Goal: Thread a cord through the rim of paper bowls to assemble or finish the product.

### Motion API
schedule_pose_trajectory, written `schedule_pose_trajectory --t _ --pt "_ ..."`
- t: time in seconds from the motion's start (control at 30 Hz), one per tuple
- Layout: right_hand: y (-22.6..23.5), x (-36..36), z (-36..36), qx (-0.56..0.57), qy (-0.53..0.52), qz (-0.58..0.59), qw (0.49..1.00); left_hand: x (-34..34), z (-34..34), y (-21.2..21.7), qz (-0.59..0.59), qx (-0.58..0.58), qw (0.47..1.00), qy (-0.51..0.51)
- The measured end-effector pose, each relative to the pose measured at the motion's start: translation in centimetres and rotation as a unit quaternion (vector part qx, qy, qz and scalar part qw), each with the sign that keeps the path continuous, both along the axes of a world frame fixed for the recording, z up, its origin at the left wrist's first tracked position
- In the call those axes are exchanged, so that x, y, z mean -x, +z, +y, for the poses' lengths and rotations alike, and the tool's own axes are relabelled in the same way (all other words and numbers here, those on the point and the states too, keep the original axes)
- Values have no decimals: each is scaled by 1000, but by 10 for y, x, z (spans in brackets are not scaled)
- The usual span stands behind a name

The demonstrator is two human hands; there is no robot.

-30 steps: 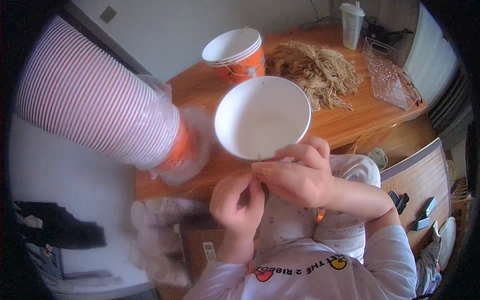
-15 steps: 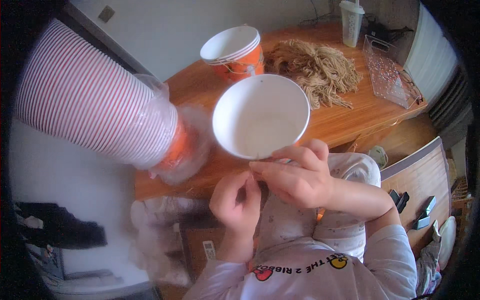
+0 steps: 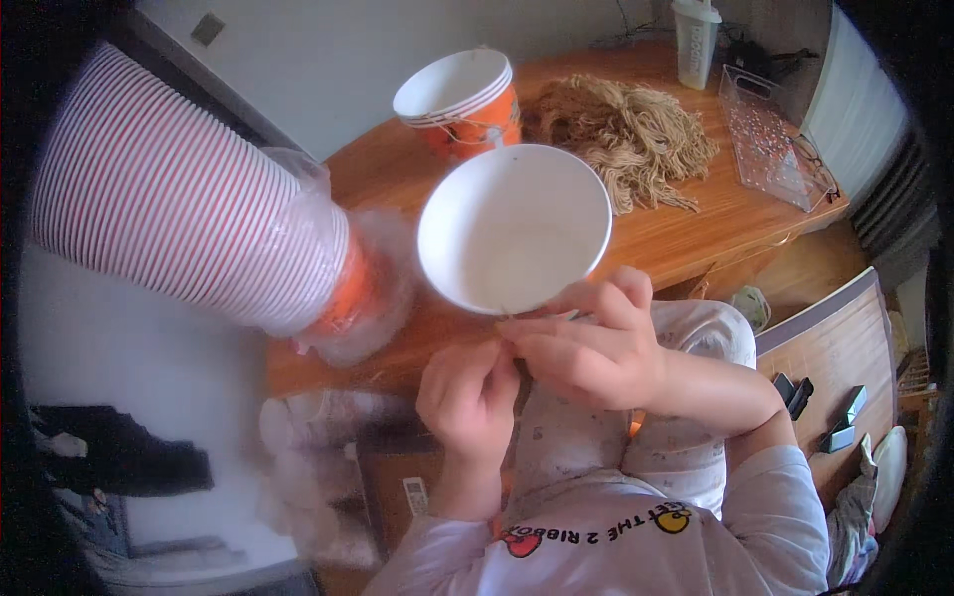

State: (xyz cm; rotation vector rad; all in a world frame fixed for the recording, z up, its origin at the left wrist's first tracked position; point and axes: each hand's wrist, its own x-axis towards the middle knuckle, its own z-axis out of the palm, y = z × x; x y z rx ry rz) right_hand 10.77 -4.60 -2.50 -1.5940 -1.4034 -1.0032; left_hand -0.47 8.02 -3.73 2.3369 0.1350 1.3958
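A white-lined paper bucket (image 3: 515,228) sits at the near edge of the wooden table, tilted so its mouth faces me. At its near rim my left hand (image 3: 465,397) and my right hand (image 3: 586,343) meet, fingertips almost touching. My left thumb and index finger are pinched together just below the rim. The right hand's fingers are closed too, its upper fingers curled beside the bucket's lower right side. A thin strand-like bit shows at the rim by the fingertips, but what they pinch is too small to make out.
On the left lies a long nested stack of paper buckets (image 3: 189,194), partly in clear plastic. Behind stand several orange buckets (image 3: 462,99) with string handles. A heap of tan twine (image 3: 636,139), a clear acrylic tray (image 3: 770,144) and a lidded tumbler (image 3: 696,45) are at the far right.
Both hands stay at the bucket's rim with fingertips drawn slightly closer together. The gap in my left hand looks narrower. The whole view has shifted a little.
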Motion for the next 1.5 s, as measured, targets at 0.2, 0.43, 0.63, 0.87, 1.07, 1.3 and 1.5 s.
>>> schedule_pose_trajectory --t 0.2,0.43,0.63,0.87,1.07,1.3,1.5 --pt "-7 0 2 -23 8 40 999 -1 -2 -1 7 -6 1000 17" --pt "-10 -4 0 -46 12 89 995 -6 -6 -1 10 34 999 2" --pt "-16 -4 -4 -54 38 159 985 -6 -8 -11 31 127 990 -43" --pt "-29 -5 -7 -13 97 265 959 -12 -4 -21 33 335 934 -120" --pt "-39 -7 -5 -1 98 256 962 -11 -1 -31 55 309 943 -115" --pt "-43 -7 -4 -7 95 253 963 -13 -2 -37 44 199 976 -81" --pt "-42 -7 -5 12 98 261 960 -16 2 -34 55 185 976 -99"
